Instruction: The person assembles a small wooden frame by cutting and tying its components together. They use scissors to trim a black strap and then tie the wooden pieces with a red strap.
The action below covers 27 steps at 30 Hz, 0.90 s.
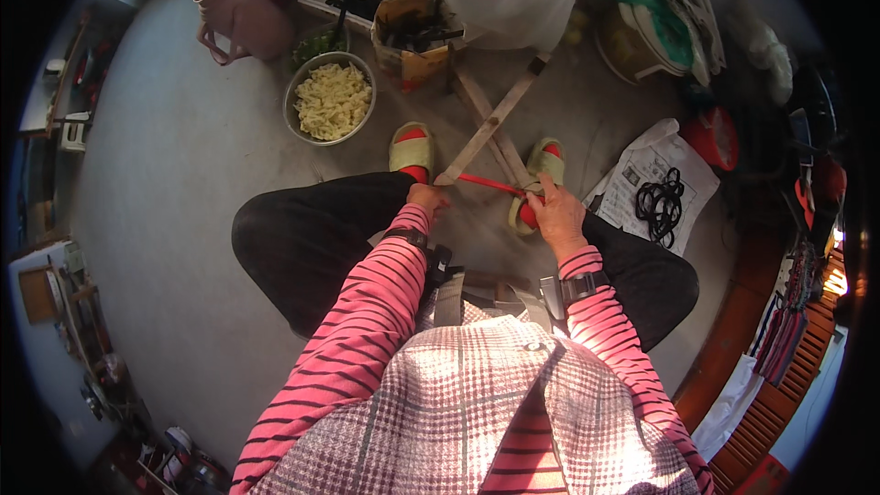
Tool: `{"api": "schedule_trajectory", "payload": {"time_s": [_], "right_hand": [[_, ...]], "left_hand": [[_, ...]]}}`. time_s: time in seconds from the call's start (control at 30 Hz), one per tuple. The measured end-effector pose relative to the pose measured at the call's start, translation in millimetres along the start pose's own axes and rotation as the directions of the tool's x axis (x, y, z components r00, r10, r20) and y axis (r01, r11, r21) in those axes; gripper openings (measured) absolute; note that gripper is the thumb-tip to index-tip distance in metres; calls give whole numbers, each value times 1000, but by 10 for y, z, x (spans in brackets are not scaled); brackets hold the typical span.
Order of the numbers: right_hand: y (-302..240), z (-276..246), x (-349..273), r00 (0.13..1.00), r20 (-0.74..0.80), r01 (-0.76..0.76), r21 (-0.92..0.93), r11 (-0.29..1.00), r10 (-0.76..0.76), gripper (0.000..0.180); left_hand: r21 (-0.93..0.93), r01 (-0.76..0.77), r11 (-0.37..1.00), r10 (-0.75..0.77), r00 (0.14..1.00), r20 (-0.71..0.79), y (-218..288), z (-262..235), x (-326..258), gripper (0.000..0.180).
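Observation:
A thin red strip [490, 184] stretches from the near end of a crossed wooden frame [495, 119] toward my right hand [557, 215]. My right hand pinches the strip at its right end, with the index finger raised a little. My left hand [428, 200] is closed right beside the frame's near left end; its fingers are partly hidden, and what they hold cannot be made out. The frame's two wooden bars cross between my feet, which wear light green slippers [410, 148] over red socks.
A metal bowl of pale shredded food [332, 101] stands front left, near a pink jug [243, 18]. Beyond are a box of dark items [417, 41] and a white plastic bag [513, 0]. Black loops [660, 206] lie on printed paper [701, 181] at right, beside a red container [710, 137].

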State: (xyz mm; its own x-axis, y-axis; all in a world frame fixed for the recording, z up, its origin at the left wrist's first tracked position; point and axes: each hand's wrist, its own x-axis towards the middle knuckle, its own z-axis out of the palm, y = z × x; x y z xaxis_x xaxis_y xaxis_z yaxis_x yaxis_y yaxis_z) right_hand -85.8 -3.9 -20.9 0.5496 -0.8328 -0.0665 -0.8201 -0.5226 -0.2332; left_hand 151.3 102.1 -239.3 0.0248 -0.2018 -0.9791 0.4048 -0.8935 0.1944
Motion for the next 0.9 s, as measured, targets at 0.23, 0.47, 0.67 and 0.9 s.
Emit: {"api": "schedule_trajectory", "payload": {"time_s": [0.23,0.47,0.67,0.9], "right_hand": [[28,46,1,1000,-25,-6,-6,1000,6,25],[19,-8,28,1000,-9,-9,-1,1000,9,25],[12,-23,36,1000,9,-22,-7,1000,22,26],[16,-21,47,1000,21,-22,-56,998,23,25]], "left_hand": [[42,-86,995,89,994,-68,-16,97,-174,11],[-23,-88,996,87,995,-57,97,171,-515,9],[-107,-82,991,84,996,13,98,174,-564,8],[-63,-87,994,89,996,32,101,154,-492,6]]}}
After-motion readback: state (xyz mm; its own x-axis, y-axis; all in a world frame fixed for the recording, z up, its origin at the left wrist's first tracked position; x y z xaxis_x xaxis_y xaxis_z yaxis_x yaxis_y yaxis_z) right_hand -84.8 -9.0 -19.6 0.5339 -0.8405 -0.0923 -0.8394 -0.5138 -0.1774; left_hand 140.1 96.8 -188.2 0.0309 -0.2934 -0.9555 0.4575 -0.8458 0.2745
